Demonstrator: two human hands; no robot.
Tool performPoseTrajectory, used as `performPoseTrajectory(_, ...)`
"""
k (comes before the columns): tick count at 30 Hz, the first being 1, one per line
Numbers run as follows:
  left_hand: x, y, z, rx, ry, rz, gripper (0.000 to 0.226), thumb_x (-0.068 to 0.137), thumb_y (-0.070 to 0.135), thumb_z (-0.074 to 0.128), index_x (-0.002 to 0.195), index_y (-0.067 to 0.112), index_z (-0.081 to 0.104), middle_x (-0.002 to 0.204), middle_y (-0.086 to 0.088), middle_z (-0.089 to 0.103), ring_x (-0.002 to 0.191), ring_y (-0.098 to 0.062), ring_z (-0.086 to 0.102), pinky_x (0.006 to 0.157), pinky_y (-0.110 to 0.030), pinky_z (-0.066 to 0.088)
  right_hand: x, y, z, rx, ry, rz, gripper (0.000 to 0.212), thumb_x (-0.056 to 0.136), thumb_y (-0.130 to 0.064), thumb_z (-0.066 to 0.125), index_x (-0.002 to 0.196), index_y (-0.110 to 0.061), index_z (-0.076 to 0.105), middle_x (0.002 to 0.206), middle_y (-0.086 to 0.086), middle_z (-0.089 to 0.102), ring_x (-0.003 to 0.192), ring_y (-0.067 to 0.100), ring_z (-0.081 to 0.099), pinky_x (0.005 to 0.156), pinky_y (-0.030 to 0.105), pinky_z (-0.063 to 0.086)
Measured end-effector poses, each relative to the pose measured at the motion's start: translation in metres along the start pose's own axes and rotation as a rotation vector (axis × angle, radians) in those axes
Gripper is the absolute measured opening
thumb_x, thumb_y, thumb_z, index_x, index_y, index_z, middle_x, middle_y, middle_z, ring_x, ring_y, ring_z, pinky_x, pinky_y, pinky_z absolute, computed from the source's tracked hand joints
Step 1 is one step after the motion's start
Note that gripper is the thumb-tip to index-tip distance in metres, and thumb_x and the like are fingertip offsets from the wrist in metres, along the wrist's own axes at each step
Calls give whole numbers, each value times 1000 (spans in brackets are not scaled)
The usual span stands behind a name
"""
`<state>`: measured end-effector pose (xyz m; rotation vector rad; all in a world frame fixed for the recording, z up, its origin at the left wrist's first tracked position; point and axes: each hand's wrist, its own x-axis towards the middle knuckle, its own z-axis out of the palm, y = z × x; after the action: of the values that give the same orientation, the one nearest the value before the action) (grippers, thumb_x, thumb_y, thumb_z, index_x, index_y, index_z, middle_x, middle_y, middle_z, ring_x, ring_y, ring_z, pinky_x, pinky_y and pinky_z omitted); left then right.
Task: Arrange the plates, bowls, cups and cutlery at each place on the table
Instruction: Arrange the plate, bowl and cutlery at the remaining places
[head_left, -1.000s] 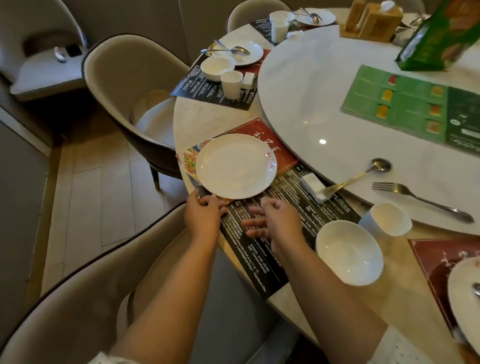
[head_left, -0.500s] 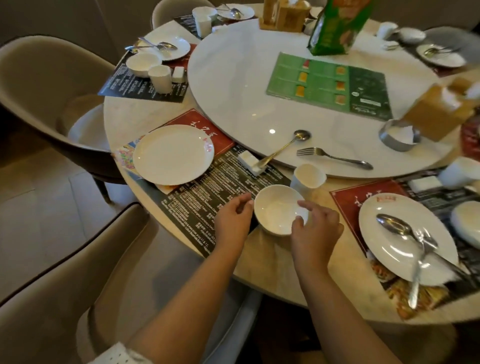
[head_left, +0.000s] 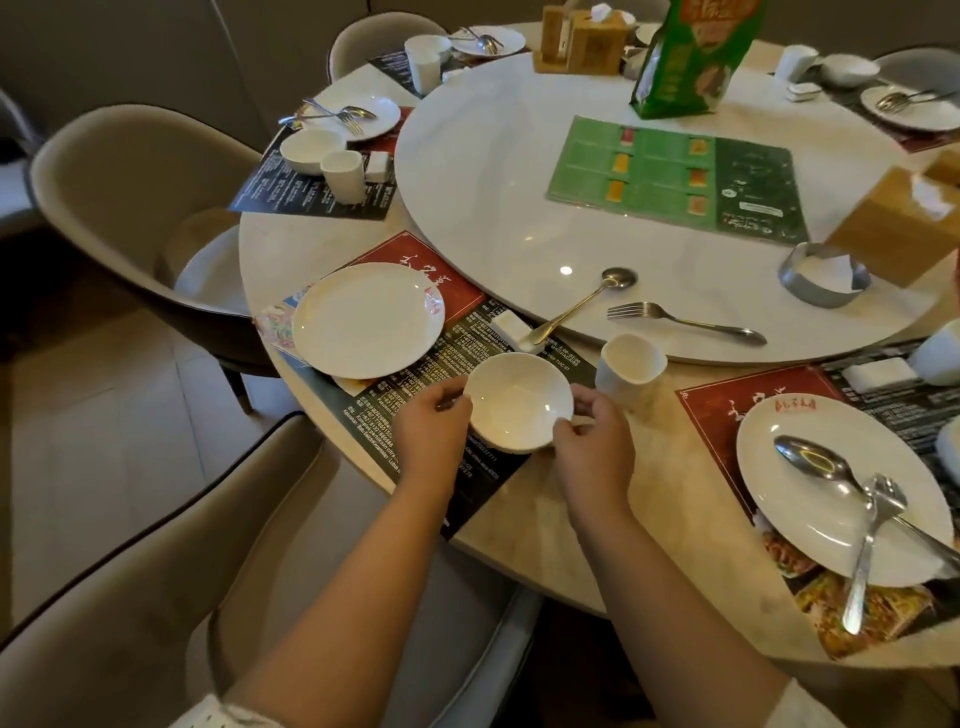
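Bowl (head_left: 519, 400) between plate (head_left: 367, 319) and cup (head_left: 628, 366); spoon rest (head_left: 517, 330) behind.

plates: five, one nearest (head_left: 368, 319)
bowls: three, one held (head_left: 519, 400)
cups: four, one nearest (head_left: 628, 366)
chairs: four, one nearest (head_left: 156, 597)

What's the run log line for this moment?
step: placing bowl on placemat | left hand: holds bowl | right hand: holds bowl | plate: set
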<state>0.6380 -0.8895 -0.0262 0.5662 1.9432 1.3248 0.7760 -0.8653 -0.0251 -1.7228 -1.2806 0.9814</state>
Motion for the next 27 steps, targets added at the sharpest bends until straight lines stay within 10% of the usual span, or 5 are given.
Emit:
performPoseTrajectory(18, 20, -7, -29, 92, 85, -3, 31, 91, 18, 58, 122, 22, 66, 118, 2, 67, 104, -15, 61, 95, -37, 50, 5, -2, 38, 25, -180, 21, 41, 87, -16, 65, 124, -33, 58, 124, -8, 57, 104, 13, 60, 79, 37, 59)
performPoseTrajectory(22, 5, 5, -10, 203, 274, 323, 36, 87, 7, 55, 118, 20, 66, 119, 1, 61, 114, -16, 52, 93, -29, 42, 9, 1, 8, 12, 16, -97, 26, 86, -19, 65, 106, -36, 61, 103, -14, 59, 84, 2, 58, 61, 14, 47)
performPoseTrajectory(27, -19, 20, 48, 72, -70, 543, 36, 89, 3, 51, 114, 24, 66, 113, 11, 64, 106, 1, 56, 86, -15, 45, 38, 7, -31, -30, 226, -124, 30, 79, -16, 72, 104, -25, 58, 111, -3, 54, 106, 16, 51, 83, 31, 52)
